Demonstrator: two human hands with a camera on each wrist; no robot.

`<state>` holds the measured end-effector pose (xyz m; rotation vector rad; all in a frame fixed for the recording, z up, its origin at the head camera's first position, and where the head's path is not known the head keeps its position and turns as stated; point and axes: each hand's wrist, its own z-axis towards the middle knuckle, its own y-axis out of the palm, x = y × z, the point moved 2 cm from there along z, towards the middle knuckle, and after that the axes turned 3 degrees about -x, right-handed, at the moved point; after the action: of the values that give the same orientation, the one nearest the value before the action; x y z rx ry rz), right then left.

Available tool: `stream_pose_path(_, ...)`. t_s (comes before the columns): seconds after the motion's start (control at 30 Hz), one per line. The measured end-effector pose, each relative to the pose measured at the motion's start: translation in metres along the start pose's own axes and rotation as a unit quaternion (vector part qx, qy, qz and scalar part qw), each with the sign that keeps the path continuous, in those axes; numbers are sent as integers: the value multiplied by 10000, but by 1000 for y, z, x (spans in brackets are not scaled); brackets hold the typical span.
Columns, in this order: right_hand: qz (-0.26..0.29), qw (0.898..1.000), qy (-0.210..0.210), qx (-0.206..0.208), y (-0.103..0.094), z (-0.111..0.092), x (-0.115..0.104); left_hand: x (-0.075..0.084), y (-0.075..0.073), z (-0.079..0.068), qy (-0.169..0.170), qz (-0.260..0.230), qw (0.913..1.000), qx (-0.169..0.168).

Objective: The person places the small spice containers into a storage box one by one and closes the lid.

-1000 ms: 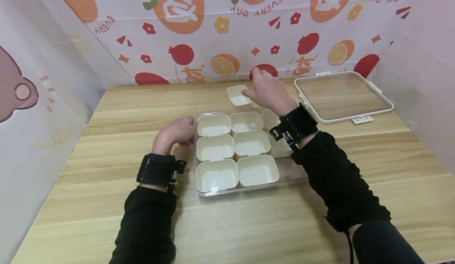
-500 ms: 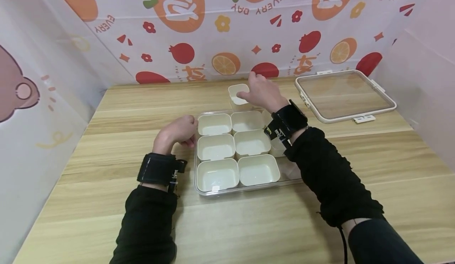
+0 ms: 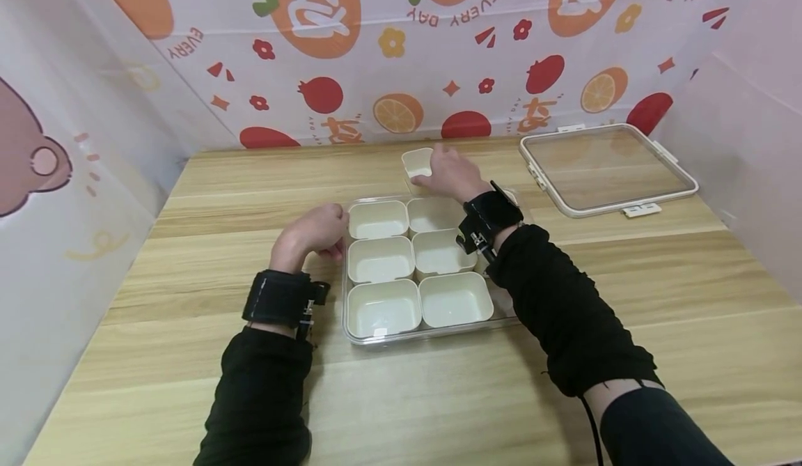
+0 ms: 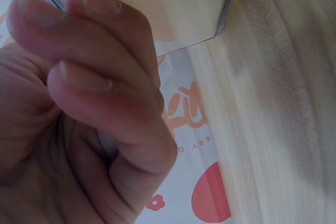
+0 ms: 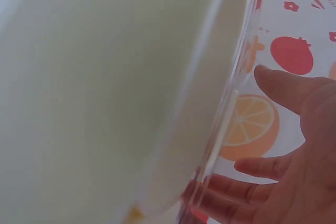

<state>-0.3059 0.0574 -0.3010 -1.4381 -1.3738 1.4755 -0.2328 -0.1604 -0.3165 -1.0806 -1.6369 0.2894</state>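
Observation:
A clear rectangular storage box [image 3: 438, 331] holds several cream-coloured bins [image 3: 379, 262] in rows. My left hand [image 3: 311, 235] is at the box's left rim, fingers curled against its edge; in the left wrist view those fingers [image 4: 115, 114] overlap the clear wall. Behind the box stands one more cream bin [image 3: 416, 162] on the table. At this bin is my right hand [image 3: 454, 175], thumb at its near side and fingers at its far right. The right wrist view shows the right hand [image 5: 294, 156] with thumb and fingers spread apart. My right wrist and sleeve hide the box's right column.
A clear lid with a cream frame and side clips [image 3: 608, 170] lies at the back right of the wooden table [image 3: 156, 354]. A fruit-printed cloth [image 3: 388, 69] hangs directly behind the table's far edge. Pale walls stand left and right.
My right hand has moved left and down onto the single bin behind the box, its thumb and fingers now around the rim. The left hand has stayed at the box's edge.

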Motion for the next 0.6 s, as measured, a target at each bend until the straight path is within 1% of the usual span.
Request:
stream_pose_path(0.17, -104, 9999, 115, -9, 3, 1, 0, 0, 0, 0, 11, 46, 10000, -8)
stream_pose_path(0.4, -341, 9993, 90, -84, 9, 5, -4, -2, 0, -1, -37, 1, 10000, 1)
stream_pose_path(0.6, -210, 9995, 233, -82, 12, 8, -1, -2, 1, -1, 1, 9, 10000, 6)
